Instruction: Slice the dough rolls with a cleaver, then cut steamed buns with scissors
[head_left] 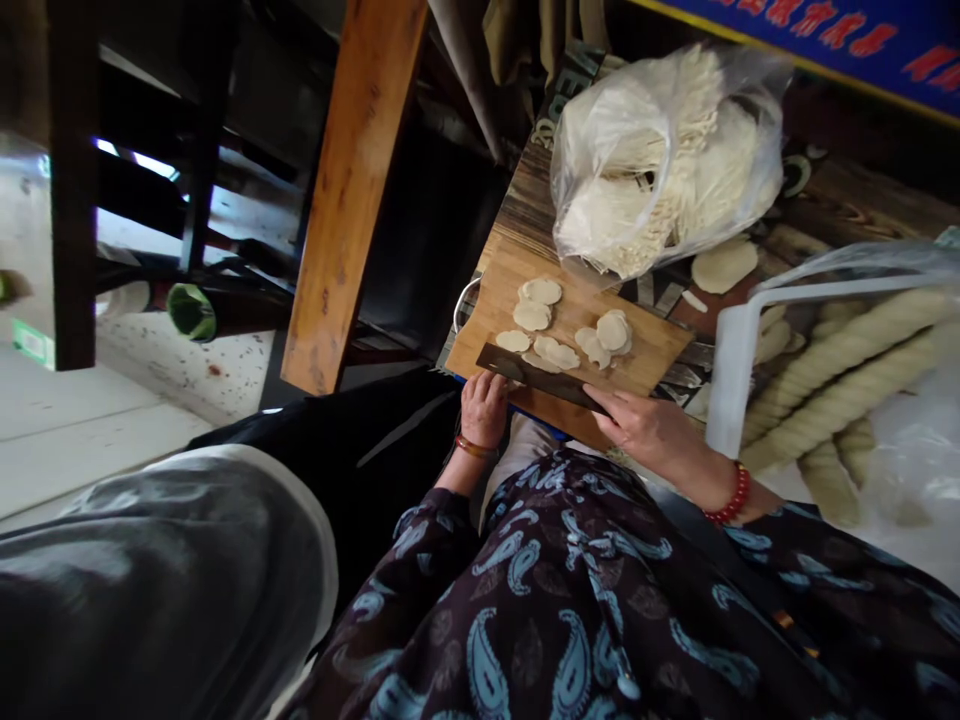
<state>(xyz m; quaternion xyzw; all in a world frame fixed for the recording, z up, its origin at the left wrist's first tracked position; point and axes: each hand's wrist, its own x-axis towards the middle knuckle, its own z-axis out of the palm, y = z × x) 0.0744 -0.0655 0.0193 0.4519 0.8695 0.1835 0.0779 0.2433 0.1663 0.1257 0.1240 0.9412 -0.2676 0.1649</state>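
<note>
My right hand is closed around the right end of a dark, wide-bladed kitchen knife, which lies across the near part of a wooden cutting board. At the blade's left end, my left hand has its fingers curled against the near side. What they hold, if anything, is hidden. Just beyond the blade, thin pale round slices lie on the board. Other slices are bunched farther back, at the left and at the right.
A clear plastic bag of pale shreds sits behind the board. Beside it lies a larger pale slice. To the right, a white-rimmed bin holds long, ridged pale pieces. A wooden post stands left.
</note>
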